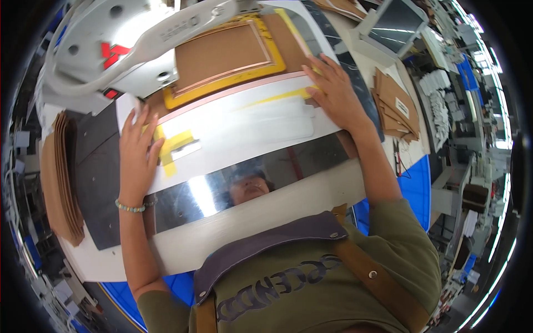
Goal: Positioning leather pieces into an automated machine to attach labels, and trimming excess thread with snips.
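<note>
A white template sheet (222, 125) with yellow tape and a pink front strip lies across the sewing machine's bed. My left hand (139, 147) rests on the template's left end, fingers spread beside the yellow tape (176, 141). At the right end, my right hand (336, 94) lies with its fingers stretched over the template's edge and a yellow strip. Beyond the sheet, a yellow frame (222, 83) with a copper-coloured inner border surrounds a brown panel (222, 55). Neither hand is gripping anything that I can see.
The white machine arm (161, 44) reaches over the frame. Brown panels are stacked at left (60, 177) and right (395, 105). A shiny metal plate (250, 183) lies along the near side. A screen (395, 26) stands at the far right, with small snips (397, 158) nearer.
</note>
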### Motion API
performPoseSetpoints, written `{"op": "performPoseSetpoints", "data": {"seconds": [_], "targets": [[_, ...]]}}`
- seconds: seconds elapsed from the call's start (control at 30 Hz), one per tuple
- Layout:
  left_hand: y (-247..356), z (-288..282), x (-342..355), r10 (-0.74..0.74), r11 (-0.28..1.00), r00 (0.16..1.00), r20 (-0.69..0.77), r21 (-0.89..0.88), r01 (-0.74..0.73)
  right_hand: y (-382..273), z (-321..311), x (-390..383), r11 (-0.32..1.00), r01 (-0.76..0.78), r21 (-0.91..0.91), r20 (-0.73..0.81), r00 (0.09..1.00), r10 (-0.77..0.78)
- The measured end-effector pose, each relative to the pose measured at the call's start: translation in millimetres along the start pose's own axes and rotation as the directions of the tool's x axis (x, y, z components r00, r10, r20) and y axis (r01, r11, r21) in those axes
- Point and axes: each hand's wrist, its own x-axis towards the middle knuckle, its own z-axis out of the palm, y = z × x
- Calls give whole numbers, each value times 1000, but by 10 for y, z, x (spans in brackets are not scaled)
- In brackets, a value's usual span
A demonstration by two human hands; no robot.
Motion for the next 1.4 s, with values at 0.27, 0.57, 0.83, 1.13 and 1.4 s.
{"op": "performPoseSetpoints", "data": {"seconds": [0.27, 0.57, 0.83, 1.13, 1.4], "targets": [[-44, -73, -39, 6, 992, 981, -193, 123, 19, 5, -44, 35, 1000, -3, 29, 34, 999, 2], [-27, -65, -46, 26, 988, 994, -111, 153, -9, 21, -35, 23, 1000, -24, 0, 38, 999, 24], [-22, -64, -42, 3, 998, 991, -137, 66, 6, 5, -33, 24, 1000, -1, 7, 0, 1000, 1], [-71, -87, -74, -4, 1000, 997, -79, 9, 5, 34, 88, 36, 997, 61, -39, -104, 992, -64], [-154, -21, -84, 5, 998, 999, -42, 59, -2, 777, -715, -292, 949, -311, -47, -430, 864, 262]]}}
